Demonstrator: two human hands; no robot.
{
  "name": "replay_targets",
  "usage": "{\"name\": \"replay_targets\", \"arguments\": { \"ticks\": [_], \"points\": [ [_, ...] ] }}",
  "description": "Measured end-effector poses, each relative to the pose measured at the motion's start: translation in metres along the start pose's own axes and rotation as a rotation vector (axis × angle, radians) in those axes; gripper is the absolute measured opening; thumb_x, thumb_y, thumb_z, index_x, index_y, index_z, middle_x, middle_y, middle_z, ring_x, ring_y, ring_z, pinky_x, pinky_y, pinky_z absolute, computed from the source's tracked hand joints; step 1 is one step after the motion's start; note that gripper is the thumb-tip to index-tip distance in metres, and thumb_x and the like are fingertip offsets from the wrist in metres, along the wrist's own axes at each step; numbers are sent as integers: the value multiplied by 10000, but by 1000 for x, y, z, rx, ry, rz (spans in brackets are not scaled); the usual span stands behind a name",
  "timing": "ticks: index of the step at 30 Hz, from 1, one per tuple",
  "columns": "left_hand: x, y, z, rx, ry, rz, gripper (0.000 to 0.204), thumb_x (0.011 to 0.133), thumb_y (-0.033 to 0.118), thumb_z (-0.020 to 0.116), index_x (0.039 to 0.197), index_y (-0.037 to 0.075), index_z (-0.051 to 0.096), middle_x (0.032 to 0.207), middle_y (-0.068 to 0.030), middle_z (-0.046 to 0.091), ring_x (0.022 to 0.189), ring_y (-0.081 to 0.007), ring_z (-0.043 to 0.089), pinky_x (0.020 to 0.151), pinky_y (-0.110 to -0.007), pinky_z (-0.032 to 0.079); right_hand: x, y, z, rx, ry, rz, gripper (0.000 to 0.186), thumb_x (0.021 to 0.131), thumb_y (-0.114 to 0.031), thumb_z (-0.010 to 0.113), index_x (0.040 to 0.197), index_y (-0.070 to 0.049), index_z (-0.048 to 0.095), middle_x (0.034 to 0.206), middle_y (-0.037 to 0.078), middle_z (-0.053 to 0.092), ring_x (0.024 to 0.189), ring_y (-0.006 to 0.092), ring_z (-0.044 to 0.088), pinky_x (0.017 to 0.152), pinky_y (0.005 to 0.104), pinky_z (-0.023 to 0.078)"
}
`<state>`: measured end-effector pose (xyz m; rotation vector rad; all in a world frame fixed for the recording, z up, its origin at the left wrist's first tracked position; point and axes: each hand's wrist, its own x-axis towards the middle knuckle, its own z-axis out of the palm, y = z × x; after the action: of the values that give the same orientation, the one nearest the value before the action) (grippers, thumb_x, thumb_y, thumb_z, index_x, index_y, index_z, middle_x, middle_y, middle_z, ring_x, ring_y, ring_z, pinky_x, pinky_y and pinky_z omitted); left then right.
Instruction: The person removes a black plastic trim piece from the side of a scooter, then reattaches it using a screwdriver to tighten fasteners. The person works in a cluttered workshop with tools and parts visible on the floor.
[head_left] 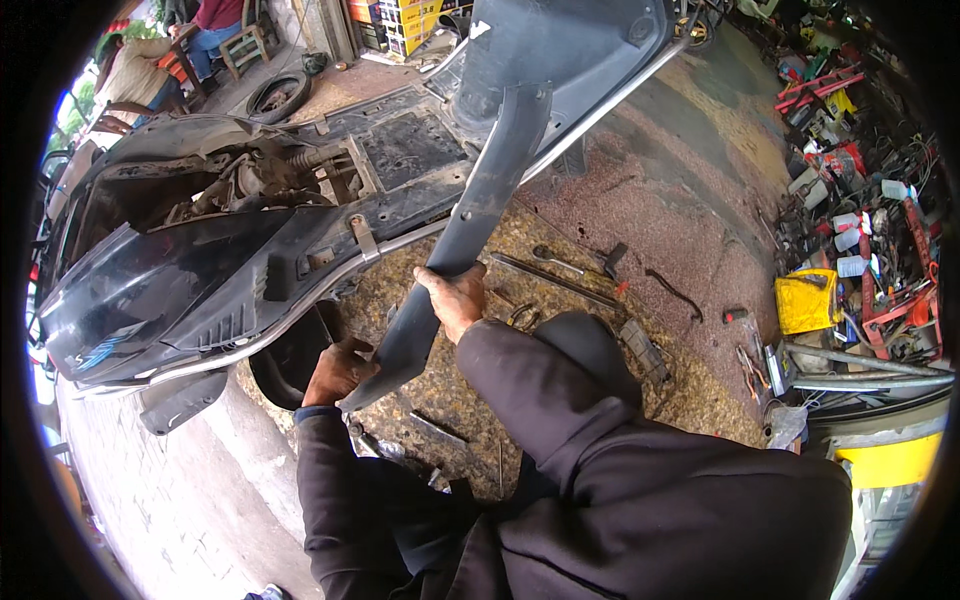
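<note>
A long dark plastic side trim panel [492, 185] slants across the middle of the view. My right hand [458, 299] grips it around its middle, thumb and fingers wrapped over its edges. At the panel's lower end my left hand [338, 374] has its fingers curled against the edge; part of its grip is hidden. Behind the panel stands a dark scooter [230, 250] with its seat area uncovered and its mechanical parts showing. The upper end of the panel overlaps the scooter's front leg shield [570, 60]; I cannot tell whether it is attached there.
On the ground near my knees lie a ratchet wrench [558, 261], a metal bar [555, 282] and a curved black strip [674, 294]. A yellow container [806, 301] and heaped tools line the right side. A loose tire [279, 97] and two seated people are at the back left.
</note>
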<state>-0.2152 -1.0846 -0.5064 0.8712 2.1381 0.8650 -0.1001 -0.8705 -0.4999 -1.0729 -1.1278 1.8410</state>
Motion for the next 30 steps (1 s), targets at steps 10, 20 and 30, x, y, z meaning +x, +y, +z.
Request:
{"name": "replay_targets", "arguments": {
  "ticks": [10, 20, 30],
  "points": [
    [5, -13, -5, 331, 141, 176, 135, 723, 66, 722, 840, 12, 685, 741, -152, 678, 682, -241, 665, 629, -348, 513, 9, 37, -19, 234, -16, 158, 433, 750, -236, 837, 994, -37, 539, 920, 32, 573, 872, 151, 528, 791, 332, 438],
    [3, -1, -21, 374, 442, 152, 194, 706, 77, 722, 887, 33, 666, 781, -171, 685, 732, -337, 680, 643, -397, 523, 69, 43, -20, 364, -138, 304, 309, 810, -262, 749, 1028, -153, 560, 1006, -4, 566, 934, 171, 561, 671, 404, 502],
    [4, -10, -21, 516, 489, 92, 183, 689, 92, 729, 834, 29, 637, 775, -174, 671, 748, -369, 660, 659, -428, 511, 83, 60, -12, 555, -280, 327, 188, 850, -156, 683, 1010, -78, 621, 948, 37, 593, 895, 202, 604, 712, 402, 552]
  ]
}}
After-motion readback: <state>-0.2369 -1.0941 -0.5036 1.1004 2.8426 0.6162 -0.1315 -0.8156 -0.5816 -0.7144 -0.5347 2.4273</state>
